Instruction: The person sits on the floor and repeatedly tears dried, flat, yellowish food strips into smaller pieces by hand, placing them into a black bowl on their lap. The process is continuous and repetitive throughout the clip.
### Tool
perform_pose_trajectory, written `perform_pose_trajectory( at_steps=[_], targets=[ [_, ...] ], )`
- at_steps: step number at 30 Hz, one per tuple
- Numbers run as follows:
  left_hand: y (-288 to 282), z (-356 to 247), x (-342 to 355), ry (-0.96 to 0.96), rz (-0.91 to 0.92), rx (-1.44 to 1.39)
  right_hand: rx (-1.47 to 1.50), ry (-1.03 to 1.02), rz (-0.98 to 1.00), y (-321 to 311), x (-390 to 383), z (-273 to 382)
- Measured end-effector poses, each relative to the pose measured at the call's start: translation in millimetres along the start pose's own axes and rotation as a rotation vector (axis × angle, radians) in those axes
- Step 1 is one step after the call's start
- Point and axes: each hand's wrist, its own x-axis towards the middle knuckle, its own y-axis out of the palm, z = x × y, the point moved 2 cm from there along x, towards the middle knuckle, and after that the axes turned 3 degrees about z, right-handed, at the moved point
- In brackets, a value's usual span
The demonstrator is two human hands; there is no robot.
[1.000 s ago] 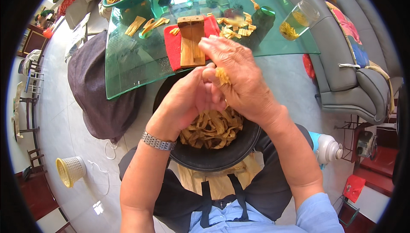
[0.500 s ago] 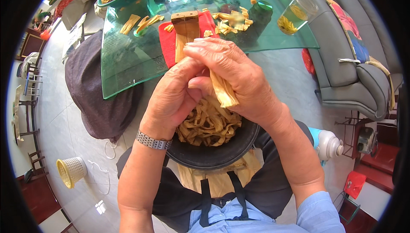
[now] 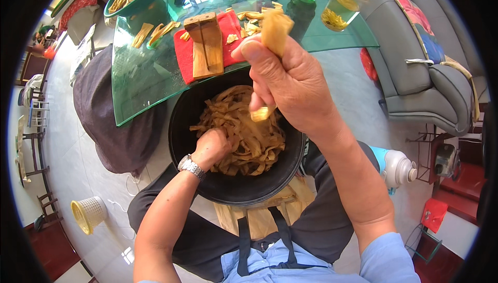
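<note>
My right hand (image 3: 282, 81) is closed around a tan, dried-looking strip (image 3: 275, 29), raised above the pot near the table's front edge. My left hand (image 3: 212, 145) reaches down into the black round pot (image 3: 282, 179) between my legs, its fingers hidden among many tan, curled strips (image 3: 249, 153). A wooden block with a central slot (image 3: 202, 44) rests on a red cloth (image 3: 184, 65) on the glass table (image 3: 132, 101), with broken bits beside it.
A green basin of strips (image 3: 124, 5) sits back left, a clear jar (image 3: 345, 5) back right. A grey sofa (image 3: 415, 101) lines the right, a bottle (image 3: 398, 169) beside my right leg. A dark draped cloth (image 3: 114, 107) and perforated bin (image 3: 91, 213) are left.
My hands have separated: the left moved down into the pot, while the right rose with the strip. The wooden block and table now appear farther left in the picture.
</note>
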Motion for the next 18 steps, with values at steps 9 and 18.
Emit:
perform_pose_trajectory(
  at_steps=[9, 18],
  targets=[
    [-26, -31, -2, -0.104, 0.31, -0.548, -0.329, 0.052, 0.014, -29, -7, -14],
    [-84, -64, -43, 0.411, 0.099, -1.566, -0.336, 0.422, 0.114, -28, -15, -21]
  ],
)
